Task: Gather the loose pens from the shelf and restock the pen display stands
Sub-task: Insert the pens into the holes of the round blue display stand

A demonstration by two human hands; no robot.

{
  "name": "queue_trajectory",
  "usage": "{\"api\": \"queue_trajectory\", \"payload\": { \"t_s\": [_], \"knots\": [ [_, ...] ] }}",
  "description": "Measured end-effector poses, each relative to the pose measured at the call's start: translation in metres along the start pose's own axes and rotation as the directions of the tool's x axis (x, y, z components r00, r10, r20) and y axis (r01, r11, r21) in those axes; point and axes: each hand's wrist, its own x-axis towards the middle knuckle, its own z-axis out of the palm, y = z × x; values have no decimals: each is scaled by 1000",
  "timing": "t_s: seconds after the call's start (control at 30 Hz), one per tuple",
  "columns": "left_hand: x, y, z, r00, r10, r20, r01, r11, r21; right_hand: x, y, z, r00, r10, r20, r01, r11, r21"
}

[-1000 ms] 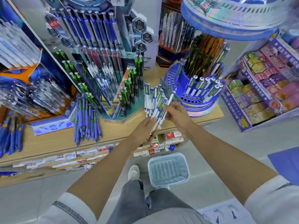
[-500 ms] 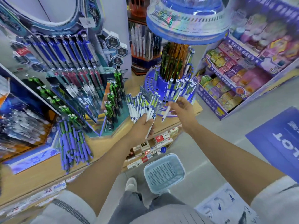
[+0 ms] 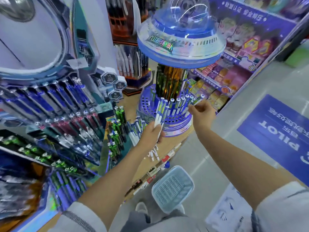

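Aligning the pen [image 3: 198, 100] pinched by the right hand [image 3: 203, 113] upright over a hole in the stand [image 3: 175, 129] seems wise, while the left hand [image 3: 148, 135] grips spares [image 3: 158, 114].

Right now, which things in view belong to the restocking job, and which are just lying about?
Job: left hand gripping the pen bundle; right hand pinching a single pen at the round blue stand.
Lying about: pale blue basket; blue floor mat; boxed goods on the side shelf.

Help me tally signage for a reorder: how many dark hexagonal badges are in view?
3, clustered right of the tall blue pen rack: top dark hexagonal badge, middle badge lower right, bottom badge beneath. More may be hidden behind the rack.
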Motion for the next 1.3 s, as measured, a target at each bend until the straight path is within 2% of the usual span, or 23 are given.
{"api": "queue_trajectory", "payload": {
  "t_s": [0.23,0.4,0.6,1.07,1.3],
  "knots": [
    [14,-2,-6,1000,-1,3,1,999,-44,11,3,6,997,-56,-57,50,994,-101],
    [20,-3,-3,1000,-14,18,15,998,-57,14,5,9,998,-44,-54,34,986,-164],
    [24,-2,-2,999,-12,31,13,998,-53,17,-2,12,996,-58,-68,50,993,-103],
    [31,-6,0,997,-15,75,20,998,-67,25,1,17,996,-32,-87,19,989,-146],
    [35,-7,-2,996,-25,83,32,995,-92,26,0,21,996,5,-92,-13,996,-83]
  ]
}}
